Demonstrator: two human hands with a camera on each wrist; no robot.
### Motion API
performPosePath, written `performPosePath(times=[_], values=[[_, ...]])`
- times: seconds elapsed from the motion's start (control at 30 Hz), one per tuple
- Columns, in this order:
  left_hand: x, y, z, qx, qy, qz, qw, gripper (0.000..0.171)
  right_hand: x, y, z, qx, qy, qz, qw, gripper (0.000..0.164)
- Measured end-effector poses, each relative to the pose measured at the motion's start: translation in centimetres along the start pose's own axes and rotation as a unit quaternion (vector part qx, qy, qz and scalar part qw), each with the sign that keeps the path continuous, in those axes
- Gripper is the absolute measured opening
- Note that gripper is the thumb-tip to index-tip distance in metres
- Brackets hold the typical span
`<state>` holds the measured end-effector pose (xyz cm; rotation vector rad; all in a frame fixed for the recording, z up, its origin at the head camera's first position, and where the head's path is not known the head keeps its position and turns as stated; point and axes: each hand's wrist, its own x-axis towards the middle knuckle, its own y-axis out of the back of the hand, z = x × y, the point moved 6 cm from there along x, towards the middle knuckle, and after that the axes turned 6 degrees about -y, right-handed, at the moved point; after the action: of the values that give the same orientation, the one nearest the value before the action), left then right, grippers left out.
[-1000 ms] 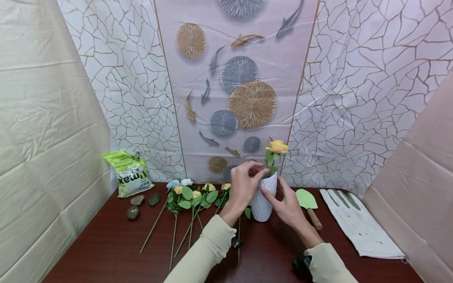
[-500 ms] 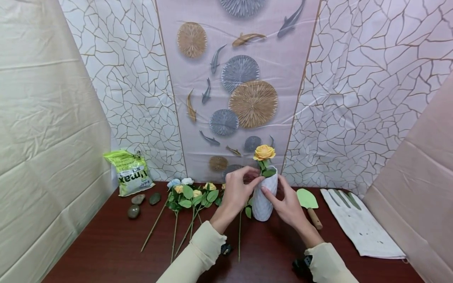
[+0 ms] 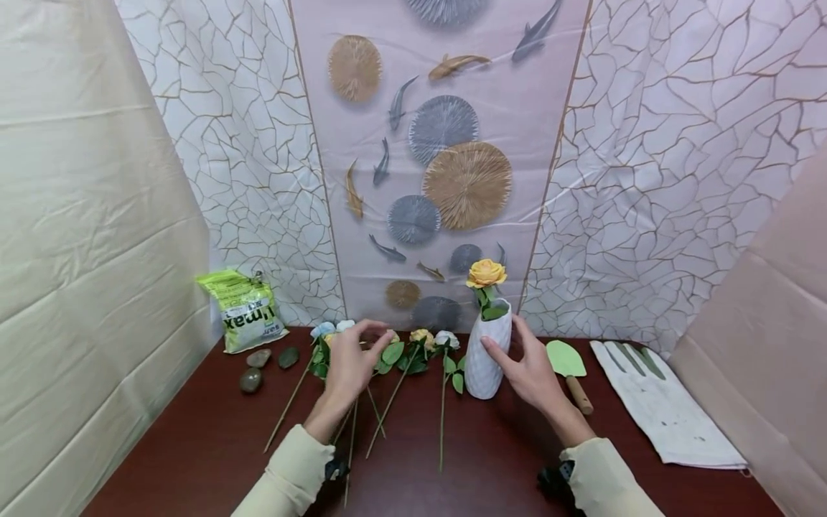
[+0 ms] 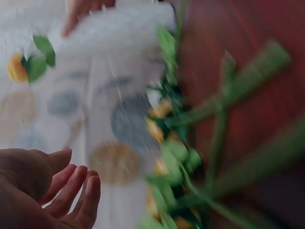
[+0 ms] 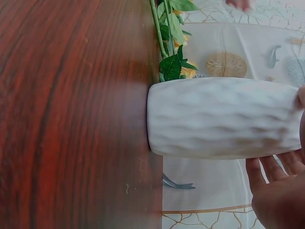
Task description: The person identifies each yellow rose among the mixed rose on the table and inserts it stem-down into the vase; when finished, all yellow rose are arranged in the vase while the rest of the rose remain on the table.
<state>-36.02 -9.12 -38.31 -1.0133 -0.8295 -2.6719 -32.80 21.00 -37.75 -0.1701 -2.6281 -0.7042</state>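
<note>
With the right hand [image 3: 535,372], holds the vase [image 3: 484,365] on the table [image 3: 491,459], between thumb and bent fingers. Has one yellow rose [image 3: 487,273] standing in the vase. Holds the left hand [image 3: 347,368] above the lying flowers [image 3: 423,339], well apart from the vase, with fingers loosely curved and nothing gripped. Has trowel [image 3: 566,359] and glove [image 3: 672,416] farther right.

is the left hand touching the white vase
Apart: the head view shows the left hand well to the left of the vase, with flowers visible between them.
</note>
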Motion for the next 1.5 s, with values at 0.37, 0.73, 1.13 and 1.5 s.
performPosePath(times=[0.37, 0.73, 1.13, 1.5], values=[[-2.7, 1.4, -6.2, 0.107, 0.111, -0.097, 0.9834, 0.014, 0.0, 0.3, -0.1, -0.009, -0.006, 0.000, 1.000, 0.060], [-3.5, 2.3, -6.6, 0.160, 0.177, -0.189, 0.9525, 0.020, 0.1, -0.1, -0.3, 0.004, 0.000, -0.006, 1.000, 0.059], [-4.3, 1.2, -7.3, 0.064, 0.208, -0.226, 0.9495, 0.013, 0.0, 0.1, 0.0, 0.001, -0.004, -0.006, 1.000, 0.061], [-2.5, 2.3, -5.2, -0.005, 0.185, -0.184, 0.9654, 0.013, 0.0, 0.0, 0.1, -0.001, -0.005, -0.006, 1.000, 0.061]])
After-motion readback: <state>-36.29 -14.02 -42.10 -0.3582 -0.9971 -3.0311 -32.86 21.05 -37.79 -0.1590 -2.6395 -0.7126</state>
